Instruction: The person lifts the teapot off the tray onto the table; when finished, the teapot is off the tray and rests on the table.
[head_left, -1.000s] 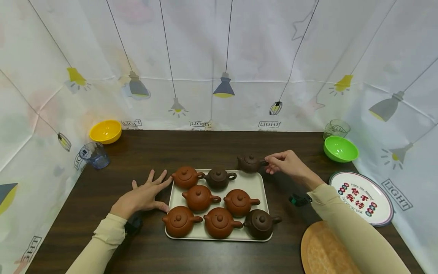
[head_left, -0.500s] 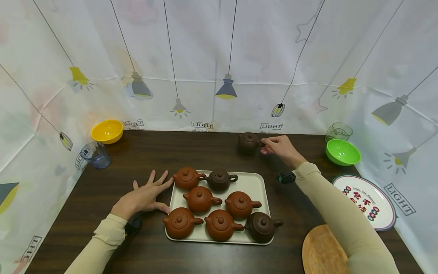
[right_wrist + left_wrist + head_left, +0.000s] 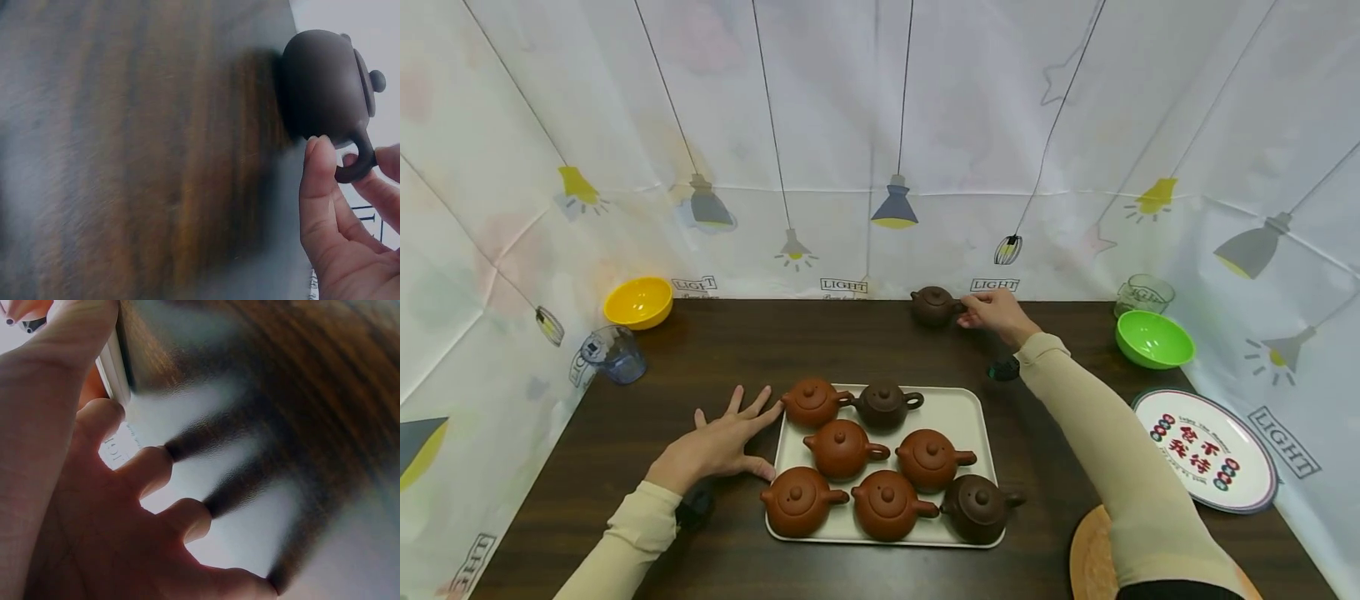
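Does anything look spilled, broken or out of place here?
Nothing looks spilled or broken. Mildly odd: the dark teapot in the near right corner of the tray has its handle jutting past the tray's edge. Another dark teapot is off the tray, but the right hand holds it.

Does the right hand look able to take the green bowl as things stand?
Probably not: the right hand holds a dark teapot, though the stretch of table towards the green bowl looks free.
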Available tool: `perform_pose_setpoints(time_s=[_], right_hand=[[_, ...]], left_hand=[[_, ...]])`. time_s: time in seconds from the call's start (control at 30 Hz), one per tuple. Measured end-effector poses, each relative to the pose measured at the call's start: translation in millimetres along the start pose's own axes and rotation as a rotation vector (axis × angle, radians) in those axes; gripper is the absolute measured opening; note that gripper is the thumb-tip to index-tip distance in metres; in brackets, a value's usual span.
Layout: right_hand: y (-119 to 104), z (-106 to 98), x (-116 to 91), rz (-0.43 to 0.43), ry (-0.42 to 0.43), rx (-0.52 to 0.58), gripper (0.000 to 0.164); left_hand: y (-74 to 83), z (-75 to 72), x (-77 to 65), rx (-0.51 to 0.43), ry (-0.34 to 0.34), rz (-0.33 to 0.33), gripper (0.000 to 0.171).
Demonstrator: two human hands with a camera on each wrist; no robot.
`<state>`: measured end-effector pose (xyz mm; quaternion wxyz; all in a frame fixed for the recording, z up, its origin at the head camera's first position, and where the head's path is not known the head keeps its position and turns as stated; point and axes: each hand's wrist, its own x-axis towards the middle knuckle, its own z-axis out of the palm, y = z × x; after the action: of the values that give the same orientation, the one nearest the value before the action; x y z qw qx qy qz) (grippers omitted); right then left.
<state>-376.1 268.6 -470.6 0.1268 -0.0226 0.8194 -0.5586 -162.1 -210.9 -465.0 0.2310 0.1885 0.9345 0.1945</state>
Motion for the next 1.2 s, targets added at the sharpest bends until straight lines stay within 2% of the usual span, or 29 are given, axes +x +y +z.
perform_pose_setpoints(time_s=[0.2,0.37,0.43,0.6,0.67,0.93,1.2], right_hand=[[2,1,3,0.018,0.019,0.034,0.053],[-1,-1,-14,0.048,0.001,0.045,0.067],[-12,1,-29,0.052,0.006,0.003,0.069],[-15,12,-52,0.019,-0.007,-0.132,0.065],[-10,18,-56,-0.003,-0.037,-0.158,0.060],[-21,41,-99,-0.091,-0.228,-0.216,0.045],[-23,46,-146,-0.171,-0.432,-0.296,0.028]], left_hand=[[-0.2,6.1,1.3,-0.011,-0.001,0.007,0.110],[1.7,8.3,5.2,0.001,0.007,0.015,0.109],[2.5,8.0,6.5,0.004,0.008,0.014,0.109],[0.8,7.6,8.1,0.012,0.006,0.012,0.110],[-0.3,7.7,8.2,0.012,0.004,0.009,0.110],[-3.0,9.0,5.3,0.003,0.005,0.012,0.109],[-4.2,3.4,1.1,0.000,0.008,0.010,0.109]])
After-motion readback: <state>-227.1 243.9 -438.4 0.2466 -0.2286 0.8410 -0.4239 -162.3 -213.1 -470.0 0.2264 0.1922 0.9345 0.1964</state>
